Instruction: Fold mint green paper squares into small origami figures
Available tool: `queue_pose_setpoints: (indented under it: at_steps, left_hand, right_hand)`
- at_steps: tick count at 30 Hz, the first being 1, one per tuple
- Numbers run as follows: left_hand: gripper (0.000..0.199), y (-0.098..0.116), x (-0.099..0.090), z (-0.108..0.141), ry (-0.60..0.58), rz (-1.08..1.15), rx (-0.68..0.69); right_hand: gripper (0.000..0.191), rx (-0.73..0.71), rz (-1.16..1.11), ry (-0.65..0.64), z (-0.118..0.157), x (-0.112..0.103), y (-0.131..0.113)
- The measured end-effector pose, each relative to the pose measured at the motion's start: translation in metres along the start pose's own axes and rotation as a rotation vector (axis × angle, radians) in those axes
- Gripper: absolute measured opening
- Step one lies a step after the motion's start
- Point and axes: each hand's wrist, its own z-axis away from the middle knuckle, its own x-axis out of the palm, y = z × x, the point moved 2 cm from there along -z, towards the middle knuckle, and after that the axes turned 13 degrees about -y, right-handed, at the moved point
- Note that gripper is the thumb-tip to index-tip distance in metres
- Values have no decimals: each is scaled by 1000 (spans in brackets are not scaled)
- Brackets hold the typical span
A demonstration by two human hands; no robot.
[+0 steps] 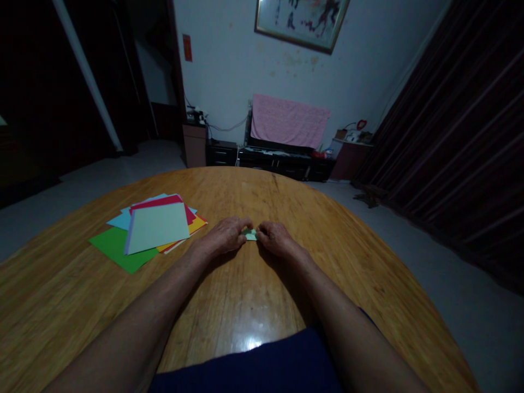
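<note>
A small pale green piece of paper [251,235] is held low over the wooden tabletop [356,262], near the middle of the view, between the two hands. Its left end is grasped by the thumb and fingers of the left hand [227,234], its right end by the bent fingers of the right hand [277,238]; how firmly it is pinched cannot be told. The paper is largely covered by the fingertips, so that its folds cannot be made out.

To the left of the left hand, a loose, fanned pile of coloured sheets is seen on the table. It is topped by a pale green sheet [159,226], beneath which portions of a crimson sheet [164,201], a light blue sheet [119,221], a yellow-orange sheet [198,224] and a bright green sheet [110,243] are exposed.

Beyond the table, a pink cloth [289,121] is draped above a low black cabinet [270,162]. A framed picture [303,22] is hung on the wall, and the right side is bounded by a dark curtain [462,136].
</note>
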Motion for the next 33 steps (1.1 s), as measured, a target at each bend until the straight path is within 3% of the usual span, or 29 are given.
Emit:
queue_pose_setpoints:
  at_steps: [7,17,33]
  left_hand:
    - [31,5,1,-3,-198,-288,-124]
    - [34,1,3,-3,-208,-323,-135]
    - [32,4,0,-4,-212,-305,-116]
  right_hand:
    - [16,38,43,-36,-1,-2,-3]
    - [14,-20,-332,-118,2,-1,19]
    - [22,96,-192,-76,-5,1,11]
